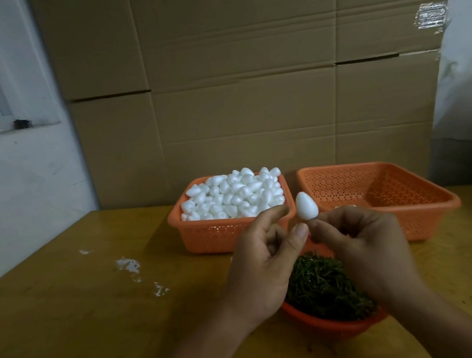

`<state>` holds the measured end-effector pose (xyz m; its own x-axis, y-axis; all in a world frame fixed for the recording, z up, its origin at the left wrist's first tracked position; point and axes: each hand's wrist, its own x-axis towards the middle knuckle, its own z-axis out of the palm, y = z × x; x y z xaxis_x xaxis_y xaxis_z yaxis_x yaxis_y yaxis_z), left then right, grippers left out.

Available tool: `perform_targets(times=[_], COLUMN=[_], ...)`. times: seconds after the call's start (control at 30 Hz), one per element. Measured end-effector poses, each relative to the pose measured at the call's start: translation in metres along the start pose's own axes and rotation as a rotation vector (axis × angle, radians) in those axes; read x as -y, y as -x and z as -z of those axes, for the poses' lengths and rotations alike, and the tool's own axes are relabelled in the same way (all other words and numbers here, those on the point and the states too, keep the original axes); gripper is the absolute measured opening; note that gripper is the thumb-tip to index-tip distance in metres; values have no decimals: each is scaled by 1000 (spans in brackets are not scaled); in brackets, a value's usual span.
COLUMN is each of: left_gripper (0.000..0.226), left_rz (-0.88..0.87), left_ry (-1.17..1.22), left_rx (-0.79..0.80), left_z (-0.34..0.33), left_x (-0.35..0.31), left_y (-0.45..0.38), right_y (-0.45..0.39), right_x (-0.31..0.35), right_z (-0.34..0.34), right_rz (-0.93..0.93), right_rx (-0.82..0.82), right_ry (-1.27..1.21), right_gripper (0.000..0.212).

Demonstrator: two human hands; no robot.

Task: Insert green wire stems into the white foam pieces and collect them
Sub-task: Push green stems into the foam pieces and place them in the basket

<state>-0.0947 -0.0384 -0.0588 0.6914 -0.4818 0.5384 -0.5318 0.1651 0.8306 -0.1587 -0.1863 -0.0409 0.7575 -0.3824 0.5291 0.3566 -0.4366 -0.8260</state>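
Holding: a white foam piece (pixel 306 206) is pinched at its lower end by the right hand (pixel 365 249), fingers curled round it, above the table (pixel 69 333).
Left hand (pixel 265 261): raised just beside the right; forefinger and thumb are extended toward the piece, the other fingers loosely curled; nothing is seen gripped, and contact with the piece cannot be told.
Stems (pixel 319 287): a dark green heap is seen in a round orange bowl (pixel 330 326), nearest the viewer, partly hidden under both hands.
Stem in the held piece: cannot be told.
Left basket (pixel 215 235): orange, perforated, behind the hands; it is heaped with foam pieces (pixel 230 194).
Right basket (pixel 378 185): orange, perforated, beside the left one; its floor is mostly bare.
White specks (pixel 129 264): scattered on the table to the left.
Cardboard (pixel 247 88): stacked boxes are stood behind the baskets.
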Motion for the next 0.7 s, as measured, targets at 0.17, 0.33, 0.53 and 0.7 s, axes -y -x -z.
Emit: perform_targets(times=[0.17, 0.33, 0.53, 0.7], left_gripper=[28, 23, 18, 8], left_rz=[30, 34, 16, -4], left_ry=[-163, -209, -228, -238], left_rx=[-12, 13, 23, 29], left_z=[2, 1, -1, -2], left_x=[9, 12, 10, 9], left_y=[3, 5, 7, 8], right_y=[-35, -75, -111, -141], right_x=[-17, -35, -52, -65], right_z=[20, 39, 55, 56], right_rz=[-99, -153, -258, -433], right_rx=[-78, -138, -94, 22], right_ry=[164, 367, 652, 897], right_gripper=[10, 11, 26, 59])
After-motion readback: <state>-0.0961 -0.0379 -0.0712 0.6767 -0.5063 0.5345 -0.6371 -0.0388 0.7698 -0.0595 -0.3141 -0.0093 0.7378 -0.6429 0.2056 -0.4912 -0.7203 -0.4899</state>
